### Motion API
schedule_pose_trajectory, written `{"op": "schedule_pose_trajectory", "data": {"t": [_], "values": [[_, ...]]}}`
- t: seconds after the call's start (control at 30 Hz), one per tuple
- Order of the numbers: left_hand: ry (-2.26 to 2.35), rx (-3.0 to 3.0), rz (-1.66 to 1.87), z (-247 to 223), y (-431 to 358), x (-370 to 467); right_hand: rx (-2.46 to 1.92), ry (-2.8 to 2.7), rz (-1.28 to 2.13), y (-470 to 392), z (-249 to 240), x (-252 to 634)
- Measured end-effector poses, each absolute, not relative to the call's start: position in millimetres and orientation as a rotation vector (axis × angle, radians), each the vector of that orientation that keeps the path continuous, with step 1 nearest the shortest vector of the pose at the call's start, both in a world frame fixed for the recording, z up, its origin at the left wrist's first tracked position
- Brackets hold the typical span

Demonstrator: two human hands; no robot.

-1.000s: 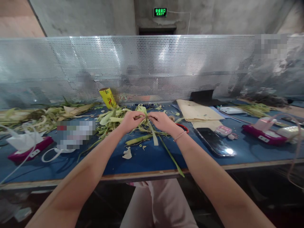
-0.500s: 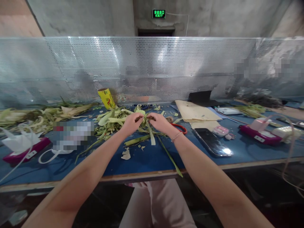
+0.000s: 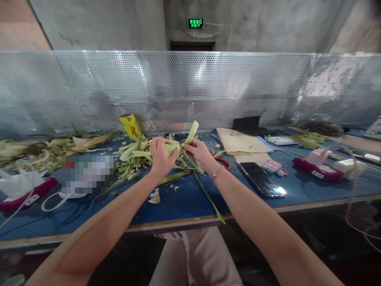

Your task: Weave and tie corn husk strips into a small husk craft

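Head, L grip (image 3: 160,153) cupping husk (image 3: 171,148), R (image 3: 197,150) pinching

Dim, grey light here! White glare streaks the perforated panel (image 3: 200,73), a hot spot flares on the phone (image 3: 262,178), the exit sign (image 3: 195,24) glows green; deep shadow under the table (image 3: 184,204), the far sides smeared, pixel blocks masking patches.

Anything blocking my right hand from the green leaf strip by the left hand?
Nothing visible does: the right hand pinches the green leaf strip, and the left hand holds the leafy bundle just beside it. The red loop lies by the right wrist, off to the side.
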State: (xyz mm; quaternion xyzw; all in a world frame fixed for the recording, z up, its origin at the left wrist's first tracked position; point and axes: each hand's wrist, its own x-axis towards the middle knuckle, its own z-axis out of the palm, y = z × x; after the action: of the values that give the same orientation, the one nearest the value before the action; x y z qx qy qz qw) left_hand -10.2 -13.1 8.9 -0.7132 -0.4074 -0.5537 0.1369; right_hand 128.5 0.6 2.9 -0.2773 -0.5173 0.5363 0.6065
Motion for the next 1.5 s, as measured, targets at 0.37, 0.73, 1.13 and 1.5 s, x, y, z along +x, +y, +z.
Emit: {"op": "schedule_pose_trajectory", "data": {"t": [0.37, 0.73, 1.13, 1.5], "values": [[-1.552, -2.710, -1.420, 4, -9, -9, -0.759, -1.248, 1.138, 7, -5, 127], [-1.600, -2.772, -1.470, 9, -10, -7, -0.805, -1.152, 1.118, 14, -3, 124], [-1.696, -2.817, -2.303, 4, -5, -3, -0.551, -1.129, 1.308, 1, 2, 128], [-2.098, -2.646, -2.868, 9, -10, -3, -0.788, -1.348, 1.125, 14, -12, 127]]}}
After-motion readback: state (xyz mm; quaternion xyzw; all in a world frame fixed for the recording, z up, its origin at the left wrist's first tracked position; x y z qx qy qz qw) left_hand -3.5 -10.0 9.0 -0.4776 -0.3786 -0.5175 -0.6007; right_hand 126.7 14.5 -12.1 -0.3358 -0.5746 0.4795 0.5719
